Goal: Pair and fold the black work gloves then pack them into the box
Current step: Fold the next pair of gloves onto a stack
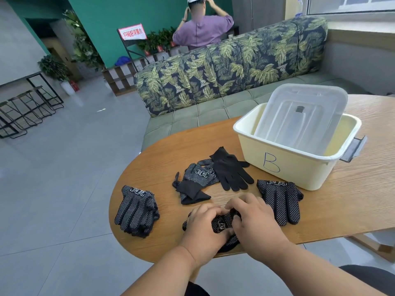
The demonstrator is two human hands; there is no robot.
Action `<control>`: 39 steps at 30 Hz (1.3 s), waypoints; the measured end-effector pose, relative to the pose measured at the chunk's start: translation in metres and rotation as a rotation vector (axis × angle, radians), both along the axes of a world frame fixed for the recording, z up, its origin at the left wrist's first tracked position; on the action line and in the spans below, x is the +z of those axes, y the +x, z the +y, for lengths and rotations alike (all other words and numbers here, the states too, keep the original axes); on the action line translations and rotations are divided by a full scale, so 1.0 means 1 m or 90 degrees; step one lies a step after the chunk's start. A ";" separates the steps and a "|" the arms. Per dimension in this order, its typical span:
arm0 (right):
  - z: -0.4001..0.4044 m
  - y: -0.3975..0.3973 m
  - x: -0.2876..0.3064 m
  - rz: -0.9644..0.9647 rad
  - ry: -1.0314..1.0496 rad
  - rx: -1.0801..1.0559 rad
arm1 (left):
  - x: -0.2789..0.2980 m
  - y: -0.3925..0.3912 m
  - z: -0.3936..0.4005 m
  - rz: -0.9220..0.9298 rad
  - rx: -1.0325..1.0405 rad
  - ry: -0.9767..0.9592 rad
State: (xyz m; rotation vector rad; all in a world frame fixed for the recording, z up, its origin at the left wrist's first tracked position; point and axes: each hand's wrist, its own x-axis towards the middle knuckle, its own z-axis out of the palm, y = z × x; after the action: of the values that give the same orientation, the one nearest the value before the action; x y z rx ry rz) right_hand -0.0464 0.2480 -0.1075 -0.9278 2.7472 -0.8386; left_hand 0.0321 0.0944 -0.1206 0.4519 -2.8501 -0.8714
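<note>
Near the table's front edge, my left hand (203,228) and my right hand (255,221) both grip a bunched black dotted glove bundle (222,224), mostly hidden under my fingers. A stacked dotted pair (136,210) lies flat at the left. Another dotted pair (280,200) lies flat at the right, by the box. Behind my hands is a loose heap of dotted gloves (196,180), with a plain black glove (232,169) lying palm down beside it. The cream box marked "B" (284,163) stands at the right with its clear lid (299,118) propped inside.
The oval wooden table (342,210) ends just left of the left pair and right in front of my hands. A leaf-patterned sofa (224,67) stands behind the table. A person in a purple shirt (203,28) sits beyond the sofa. Grey floor lies to the left.
</note>
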 end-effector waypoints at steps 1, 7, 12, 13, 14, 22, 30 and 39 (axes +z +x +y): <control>0.000 0.000 0.000 0.004 -0.005 0.004 | 0.001 0.001 0.000 -0.007 -0.009 -0.012; 0.000 0.001 -0.005 0.000 0.058 0.015 | 0.003 0.012 0.001 -0.057 -0.021 -0.068; -0.004 0.009 -0.001 0.015 0.083 0.010 | 0.010 0.029 -0.009 -0.037 0.014 -0.080; -0.004 0.011 -0.001 0.021 0.092 0.007 | 0.013 0.035 -0.012 -0.016 0.032 -0.080; -0.005 0.013 0.000 0.033 0.096 0.005 | 0.015 0.043 -0.014 0.003 0.055 -0.086; -0.009 0.022 0.002 0.069 0.171 0.005 | 0.027 0.088 -0.015 -0.090 0.255 -0.057; -0.006 0.025 -0.005 0.088 0.179 0.015 | 0.026 0.084 -0.008 -0.090 0.245 -0.107; -0.005 0.028 -0.012 0.117 0.173 0.036 | 0.026 0.085 -0.006 -0.099 0.216 -0.120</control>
State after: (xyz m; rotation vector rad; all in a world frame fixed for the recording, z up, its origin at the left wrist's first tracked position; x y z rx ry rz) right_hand -0.0181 0.2428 -0.1199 -1.0650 2.8737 -0.3731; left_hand 0.1171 0.0884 -0.0943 0.9792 -2.8277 -0.5226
